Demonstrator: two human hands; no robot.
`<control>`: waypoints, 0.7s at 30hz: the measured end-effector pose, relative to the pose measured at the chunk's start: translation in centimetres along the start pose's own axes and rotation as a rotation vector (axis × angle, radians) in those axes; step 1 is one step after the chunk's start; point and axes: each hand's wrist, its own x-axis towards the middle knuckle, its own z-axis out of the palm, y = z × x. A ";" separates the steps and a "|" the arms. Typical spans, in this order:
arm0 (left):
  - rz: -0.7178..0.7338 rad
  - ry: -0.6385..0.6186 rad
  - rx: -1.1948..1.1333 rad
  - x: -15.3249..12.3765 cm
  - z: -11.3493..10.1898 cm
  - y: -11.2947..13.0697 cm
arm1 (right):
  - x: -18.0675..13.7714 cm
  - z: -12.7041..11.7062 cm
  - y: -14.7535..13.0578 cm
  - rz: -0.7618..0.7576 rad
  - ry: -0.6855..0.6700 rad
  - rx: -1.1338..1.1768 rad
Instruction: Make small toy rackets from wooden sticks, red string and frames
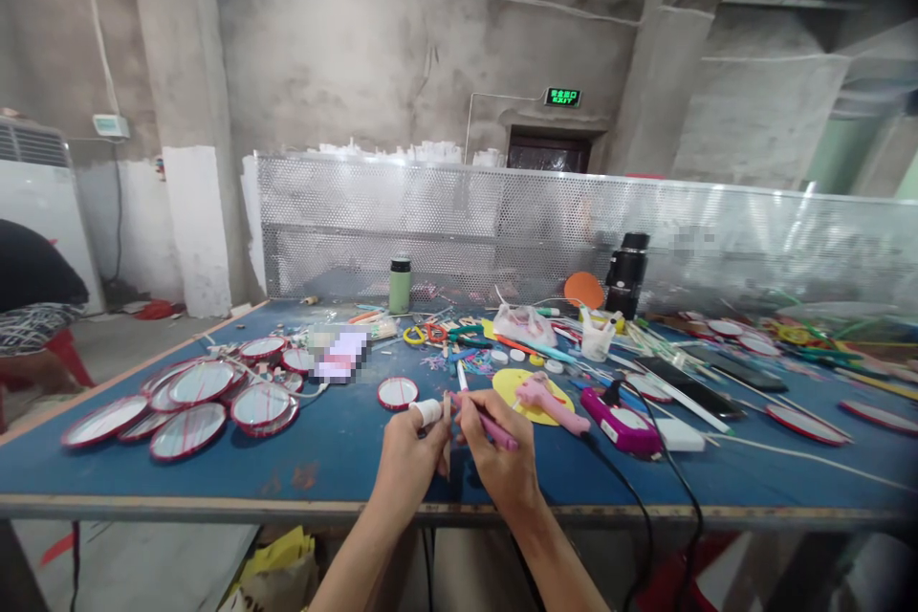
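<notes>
So I'm watching over the head feed, and my left hand (408, 454) has a thin piece (448, 417) pinched upright between thumb and fingers, with a white wrap (427, 413) around one digit. My right hand (503, 451) is closed on a pink pen (496, 431), gripped low near the tip, I'd guess for finer control, with its back end slanting down to the right. The thin piece sits between the two hands, over the front edge of the blue table (337, 469), probably so both wrists get steady. I can't tell if the pen tip actually touches it. A lone red-rimmed disc (397, 392) lies just beyond my left hand, while the heap of similar discs (192, 402) is off to the left, likely out of elbow range. The pink glue gun (549, 401) rests on a yellow disc (506, 384), which I'd say protects the tabletop, and it's near my right hand, handy to grab. A purple box (621, 425) is just right of that, black cords (621, 473) draping over the edge.
</notes>
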 end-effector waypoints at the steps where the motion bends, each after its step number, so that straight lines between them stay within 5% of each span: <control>1: 0.000 0.002 0.003 0.0 0.0 0.0 | 0.0 0.0 0.0 0.001 -0.001 0.001; 21: -0.003 0.006 0.015 0.1 0.0 -0.5 | 0.1 -0.1 -0.1 -0.034 -0.034 0.005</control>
